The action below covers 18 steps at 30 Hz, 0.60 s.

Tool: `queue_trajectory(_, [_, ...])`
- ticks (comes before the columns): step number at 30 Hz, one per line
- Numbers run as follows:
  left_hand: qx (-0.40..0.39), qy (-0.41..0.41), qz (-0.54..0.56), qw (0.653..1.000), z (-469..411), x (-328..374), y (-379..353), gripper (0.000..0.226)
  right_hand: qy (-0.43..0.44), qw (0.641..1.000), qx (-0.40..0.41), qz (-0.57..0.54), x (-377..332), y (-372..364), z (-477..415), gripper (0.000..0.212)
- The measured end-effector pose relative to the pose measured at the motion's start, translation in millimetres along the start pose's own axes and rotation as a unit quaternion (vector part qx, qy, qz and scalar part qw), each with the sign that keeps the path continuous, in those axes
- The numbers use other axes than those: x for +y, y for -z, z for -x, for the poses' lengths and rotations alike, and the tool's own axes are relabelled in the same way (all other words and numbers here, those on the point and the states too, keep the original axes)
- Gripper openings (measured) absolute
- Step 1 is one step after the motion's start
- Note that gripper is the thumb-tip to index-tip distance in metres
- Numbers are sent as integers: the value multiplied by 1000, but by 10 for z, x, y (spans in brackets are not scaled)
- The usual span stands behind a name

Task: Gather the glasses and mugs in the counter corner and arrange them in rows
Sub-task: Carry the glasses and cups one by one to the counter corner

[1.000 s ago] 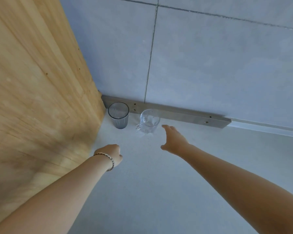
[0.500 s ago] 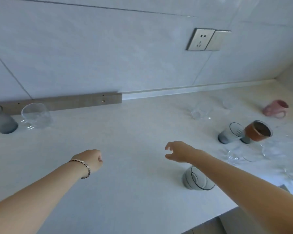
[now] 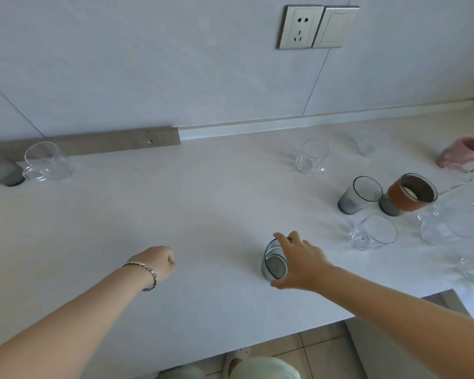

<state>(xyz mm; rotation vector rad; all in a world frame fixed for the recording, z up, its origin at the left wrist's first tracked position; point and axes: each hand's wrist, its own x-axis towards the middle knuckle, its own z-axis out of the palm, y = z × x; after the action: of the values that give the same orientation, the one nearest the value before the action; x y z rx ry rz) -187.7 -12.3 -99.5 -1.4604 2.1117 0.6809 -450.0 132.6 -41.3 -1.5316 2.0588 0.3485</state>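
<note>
My right hand (image 3: 301, 262) curls round the glass (image 3: 274, 265) near the counter (image 3: 175, 214) front edge; left hand (image 3: 159, 261) fisted, empty. I should grip firmly, lift straight, carry it left beside the mug (image 3: 48, 161).

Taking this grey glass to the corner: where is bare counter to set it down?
Bare counter runs from the clear mug beside the corner glass to the right hand on the grey glass, and round the left hand. Crowded: right end, among tumbler, orange-sleeved cup, pink mug.

Pale grey panelled wall (image 3: 148, 64) bearing a silver rectangular socket plate (image 3: 301, 27), white stone counter (image 3: 203, 201) below it, beige floor tiles (image 3: 323, 351) lowest.
</note>
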Motion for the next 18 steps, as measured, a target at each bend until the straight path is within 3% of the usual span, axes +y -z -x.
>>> queue_trajectory(8, [13,56,49,997,110,-586,184,13,36,999,8,-19,-464,234,-368,96])
queue_trajectory(18, [22,108,85,990,-163,-1741,745,14,91,993,32,-66,-2280,862,-1495,98])
